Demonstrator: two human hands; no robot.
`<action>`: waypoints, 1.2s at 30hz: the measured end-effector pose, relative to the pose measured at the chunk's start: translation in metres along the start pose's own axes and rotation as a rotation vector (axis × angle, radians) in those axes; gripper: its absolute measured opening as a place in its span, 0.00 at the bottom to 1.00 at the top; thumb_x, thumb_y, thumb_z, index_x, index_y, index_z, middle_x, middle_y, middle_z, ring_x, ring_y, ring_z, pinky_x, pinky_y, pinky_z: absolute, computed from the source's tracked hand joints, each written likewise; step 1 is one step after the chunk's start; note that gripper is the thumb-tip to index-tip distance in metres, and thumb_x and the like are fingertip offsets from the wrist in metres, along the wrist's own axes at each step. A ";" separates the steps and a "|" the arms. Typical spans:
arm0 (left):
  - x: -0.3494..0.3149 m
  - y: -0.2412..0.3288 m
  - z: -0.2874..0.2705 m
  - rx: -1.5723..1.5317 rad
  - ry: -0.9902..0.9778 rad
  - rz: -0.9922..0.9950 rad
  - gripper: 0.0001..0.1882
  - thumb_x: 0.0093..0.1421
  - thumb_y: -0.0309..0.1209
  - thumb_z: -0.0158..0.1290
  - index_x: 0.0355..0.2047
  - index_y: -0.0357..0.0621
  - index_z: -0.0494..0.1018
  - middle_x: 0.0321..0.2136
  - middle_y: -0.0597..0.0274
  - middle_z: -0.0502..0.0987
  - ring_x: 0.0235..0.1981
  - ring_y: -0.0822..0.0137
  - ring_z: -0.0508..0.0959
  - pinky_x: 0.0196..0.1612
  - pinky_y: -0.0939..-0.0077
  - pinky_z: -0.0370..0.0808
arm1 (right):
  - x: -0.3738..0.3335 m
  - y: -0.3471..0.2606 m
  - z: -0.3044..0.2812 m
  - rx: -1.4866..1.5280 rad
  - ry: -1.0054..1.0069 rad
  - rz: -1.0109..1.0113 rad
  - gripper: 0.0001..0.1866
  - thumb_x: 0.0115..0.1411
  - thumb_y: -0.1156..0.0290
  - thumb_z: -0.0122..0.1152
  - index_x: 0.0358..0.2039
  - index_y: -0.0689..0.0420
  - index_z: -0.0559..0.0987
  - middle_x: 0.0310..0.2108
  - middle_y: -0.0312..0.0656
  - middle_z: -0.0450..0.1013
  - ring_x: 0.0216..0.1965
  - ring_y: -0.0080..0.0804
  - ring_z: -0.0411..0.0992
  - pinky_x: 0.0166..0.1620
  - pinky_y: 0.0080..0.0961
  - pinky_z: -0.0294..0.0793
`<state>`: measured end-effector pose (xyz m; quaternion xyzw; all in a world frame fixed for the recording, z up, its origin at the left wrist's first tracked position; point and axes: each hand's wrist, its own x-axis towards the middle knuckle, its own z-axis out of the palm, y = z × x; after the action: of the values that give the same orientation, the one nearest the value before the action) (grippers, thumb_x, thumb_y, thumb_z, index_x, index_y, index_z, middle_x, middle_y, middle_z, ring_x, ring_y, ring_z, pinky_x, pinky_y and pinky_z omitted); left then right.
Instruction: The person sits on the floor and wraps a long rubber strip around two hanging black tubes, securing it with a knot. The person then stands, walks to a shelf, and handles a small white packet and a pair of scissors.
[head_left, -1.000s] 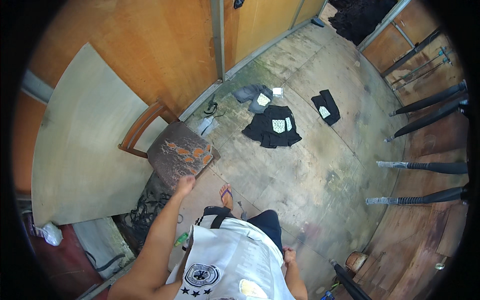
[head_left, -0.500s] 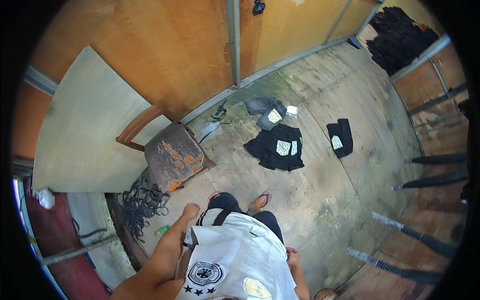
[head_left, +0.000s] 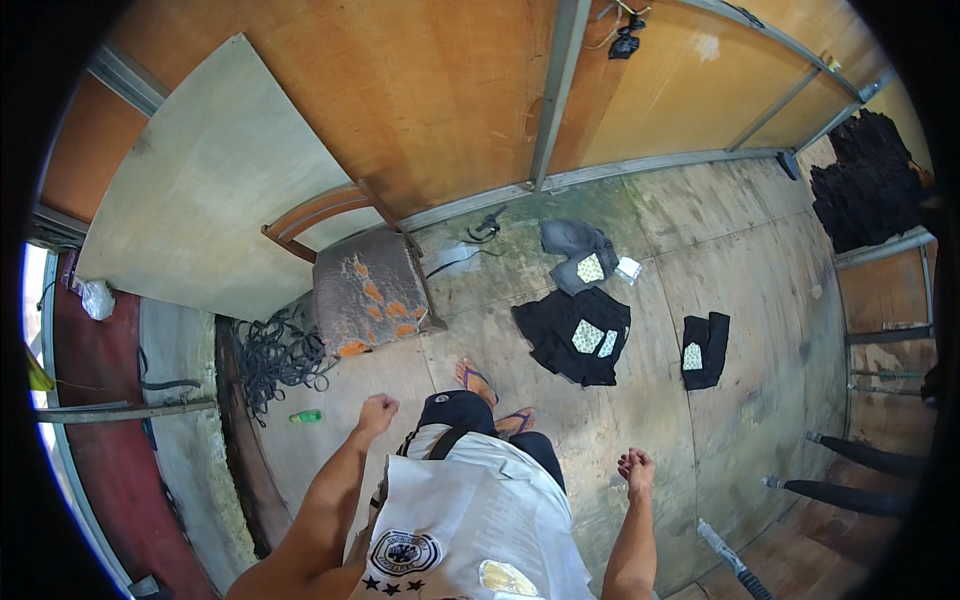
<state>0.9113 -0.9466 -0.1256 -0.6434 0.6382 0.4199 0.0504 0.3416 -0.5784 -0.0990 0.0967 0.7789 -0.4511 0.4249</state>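
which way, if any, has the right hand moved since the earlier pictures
Yes: the right hand has moved forward, now appearing nearer the folded black garment on the floor.

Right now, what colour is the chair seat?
The chair seat is dark brown, patchily orange, in head view.

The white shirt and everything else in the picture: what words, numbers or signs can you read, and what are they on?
Round badge on the white shirt: lettering around its rim, which I won't copy out.
Three black stars under the badge on the shirt: a sign, not words.
Small white packet on the floor: any print is too small to read.
Green item on the floor: also too small.
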 end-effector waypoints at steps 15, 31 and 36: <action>0.303 0.046 -0.089 -0.040 -0.077 -0.246 0.33 0.63 0.46 0.58 0.63 0.42 0.66 0.59 0.40 0.72 0.62 0.48 0.71 0.64 0.61 0.68 | 0.165 -0.085 0.288 -0.524 -0.360 0.045 0.08 0.67 0.72 0.60 0.44 0.60 0.77 0.31 0.43 0.79 0.28 0.30 0.79 0.30 0.25 0.78; 0.510 -0.040 0.015 0.347 0.135 -0.444 0.87 0.38 0.79 0.58 0.68 0.28 0.14 0.68 0.20 0.16 0.71 0.27 0.19 0.70 0.34 0.26 | 0.539 -0.047 0.868 -1.316 -0.629 -0.634 0.17 0.59 0.64 0.64 0.49 0.49 0.80 0.45 0.52 0.78 0.48 0.55 0.77 0.51 0.44 0.78; 0.505 -0.052 0.016 0.273 0.158 -0.349 0.89 0.35 0.83 0.54 0.67 0.27 0.13 0.67 0.18 0.15 0.70 0.25 0.19 0.69 0.30 0.25 | 0.582 -0.005 0.950 -1.429 -0.603 -0.822 0.29 0.55 0.68 0.69 0.58 0.46 0.72 0.54 0.50 0.71 0.54 0.54 0.72 0.52 0.45 0.77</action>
<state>0.8642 -1.3211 -0.4657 -0.7620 0.5702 0.2627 0.1587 0.5237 -1.4624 -0.7526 -0.6040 0.7028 0.0212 0.3752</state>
